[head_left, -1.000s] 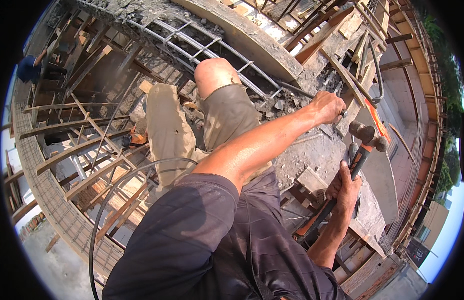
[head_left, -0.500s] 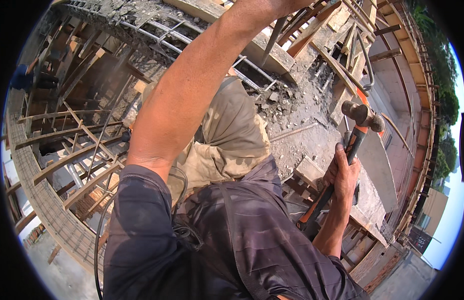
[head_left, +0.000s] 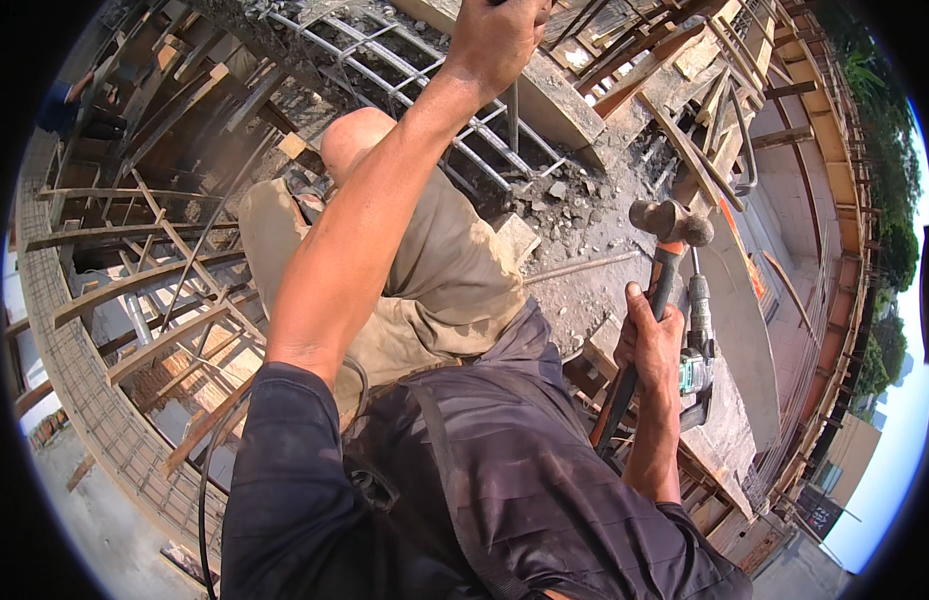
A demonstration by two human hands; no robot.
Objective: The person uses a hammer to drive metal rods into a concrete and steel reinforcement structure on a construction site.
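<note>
Hammer (head_left: 665,275), centre right, grasped by right hand (head_left: 651,338); left hand (head_left: 497,45), top centre, clenched round bar (head_left: 512,115); I judge rebar (head_left: 496,143) partly bared, rubble (head_left: 557,190) remaining

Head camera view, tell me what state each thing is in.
Left hand: closed
Dark metal bar: held in left hand
Right hand: closed
Black-and-orange hammer: gripped, head up
Green-and-grey power drill: unheld, partly hidden
Grey steel rebar cage: exposed
Grey concrete rubble: broken, loose

L hand (head_left: 500,48), 12 o'clock, cut by top edge, partly hiding rod (head_left: 513,118). Pwr drill (head_left: 700,325), 3 o'clock, part-hidden behind R hand (head_left: 652,342). Co-worker (head_left: 61,108), 10 o'clock, v. blurry.
</note>
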